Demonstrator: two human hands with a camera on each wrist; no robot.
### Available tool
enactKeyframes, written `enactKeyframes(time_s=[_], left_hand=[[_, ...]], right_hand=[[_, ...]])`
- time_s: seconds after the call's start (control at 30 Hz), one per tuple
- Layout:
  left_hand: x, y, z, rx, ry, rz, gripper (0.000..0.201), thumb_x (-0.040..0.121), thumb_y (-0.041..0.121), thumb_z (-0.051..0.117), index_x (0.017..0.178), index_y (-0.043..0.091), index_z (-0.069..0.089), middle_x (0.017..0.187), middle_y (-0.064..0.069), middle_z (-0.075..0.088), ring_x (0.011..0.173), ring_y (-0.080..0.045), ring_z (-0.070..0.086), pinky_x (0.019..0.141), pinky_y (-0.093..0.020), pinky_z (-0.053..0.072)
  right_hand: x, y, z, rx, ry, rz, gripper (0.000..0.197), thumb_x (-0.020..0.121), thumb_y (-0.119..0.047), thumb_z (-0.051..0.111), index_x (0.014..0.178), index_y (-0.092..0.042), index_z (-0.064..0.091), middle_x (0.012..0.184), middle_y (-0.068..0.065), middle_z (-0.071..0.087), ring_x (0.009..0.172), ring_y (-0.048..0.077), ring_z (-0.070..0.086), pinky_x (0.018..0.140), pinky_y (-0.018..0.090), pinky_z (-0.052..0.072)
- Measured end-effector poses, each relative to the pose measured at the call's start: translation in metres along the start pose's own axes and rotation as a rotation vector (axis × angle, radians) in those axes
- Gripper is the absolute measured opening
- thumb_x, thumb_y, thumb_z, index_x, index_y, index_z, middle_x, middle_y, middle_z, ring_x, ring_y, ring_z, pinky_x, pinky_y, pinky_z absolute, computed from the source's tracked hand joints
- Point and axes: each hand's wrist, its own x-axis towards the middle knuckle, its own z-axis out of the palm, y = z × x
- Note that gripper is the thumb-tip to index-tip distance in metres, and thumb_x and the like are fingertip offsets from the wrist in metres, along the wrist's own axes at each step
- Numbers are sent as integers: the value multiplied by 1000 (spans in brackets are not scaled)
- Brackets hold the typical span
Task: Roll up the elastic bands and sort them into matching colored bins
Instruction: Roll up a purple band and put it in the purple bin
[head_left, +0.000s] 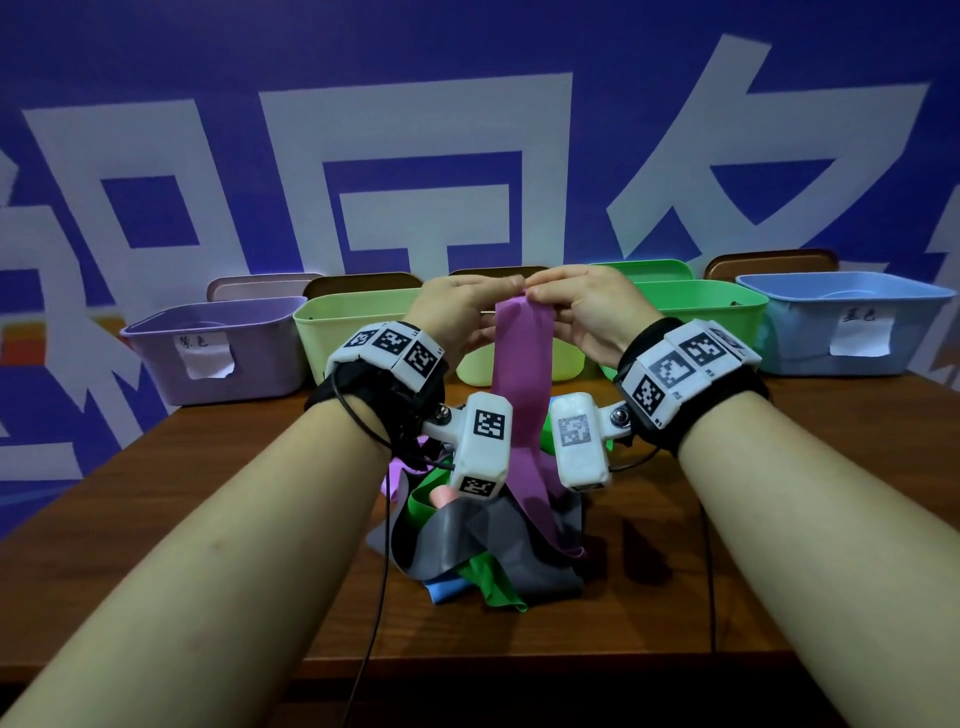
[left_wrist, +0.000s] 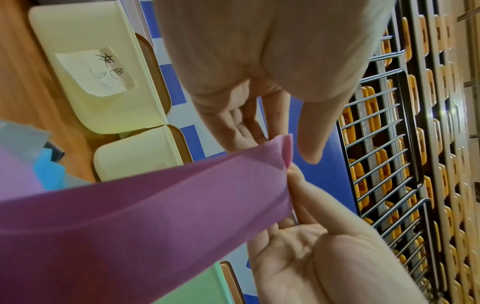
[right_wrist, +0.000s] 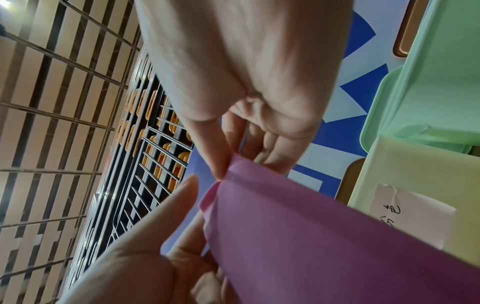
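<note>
Both hands, the left hand and right hand, pinch the top edge of the purple elastic band above the table's band pile; thin, limp and stretchy, it seems best rolled from this end.

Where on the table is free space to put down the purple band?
Bare wood lies left and right of the band pile, beside each forearm, and in front of the purple bin. The middle is crowded: the pile sits under both hands, and bins line the back edge.
</note>
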Motion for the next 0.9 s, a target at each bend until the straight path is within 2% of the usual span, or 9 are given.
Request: enactKeyframes(time_s=[0.07, 0.13, 0.3, 0.43, 0.53, 0.63, 0.73, 0.9], left_hand=[[1, 0, 1, 22, 14, -8, 10, 89, 13, 65, 91, 3, 68, 63, -1, 64, 47, -5, 56, 48, -15, 46], [1, 0, 0, 54, 22, 0, 7, 90, 8, 64, 89, 4, 69, 67, -2, 64, 49, -5, 58, 49, -16, 47], [0, 0, 0, 59, 18, 10, 10, 88, 0, 62, 95, 3, 69, 81, -6, 69, 62, -7, 66, 54, -15, 50], [0, -1, 1, 51, 36, 23, 14, 86, -6, 62, 94, 5, 68, 92, -11, 68, 79, -16, 68, 61, -17, 54], [0, -2, 2, 50, 46, 40, 16, 85, -8, 62, 92, 5, 68, 92, -12, 69, 81, -18, 68, 65, -18, 55], [1, -2, 2, 41, 37, 50, 17, 85, -10, 61, 92, 4, 68, 92, -13, 69, 83, -20, 67, 70, -19, 56], [0, -2, 2, 27, 2, 32, 17, 85, -11, 59, 91, 3, 67, 95, -14, 68, 84, -19, 68, 69, -19, 56], [-4, 3, 1, -47, -23, 0, 20, 86, -12, 56, 92, 3, 68, 87, -10, 68, 75, -14, 67, 59, -14, 52]], right_hand=[[-1, 0, 0, -4, 0, -4, 16, 88, 9, 55, 82, -4, 63, 77, 9, 63, 66, 15, 61, 60, 20, 53], [-2, 1, -1, 3, 1, -3, 18, 87, 10, 54, 80, -4, 63, 78, 10, 63, 68, 16, 61, 61, 21, 53], [-3, 2, -3, 13, -2, 2, 20, 84, 13, 54, 79, -4, 64, 78, 9, 64, 69, 16, 62, 62, 21, 54], [-2, 2, -4, 22, 4, -3, 24, 82, 17, 52, 76, -4, 62, 74, 8, 64, 67, 16, 61, 62, 21, 54], [-2, 4, -5, 21, -26, 2, 20, 85, 11, 56, 86, -7, 63, 80, 8, 64, 70, 17, 60, 66, 24, 52], [-2, 7, -5, -68, -62, 14, 11, 88, -2, 62, 94, -11, 65, 82, 5, 66, 66, 13, 61, 63, 22, 53], [-1, 8, -7, -128, -68, 8, 8, 89, -4, 61, 93, -8, 67, 84, 7, 67, 72, 14, 63, 64, 20, 55], [-2, 5, -6, -2, -47, 15, 12, 84, 7, 62, 90, -4, 66, 81, 8, 66, 70, 15, 63, 66, 23, 54]])
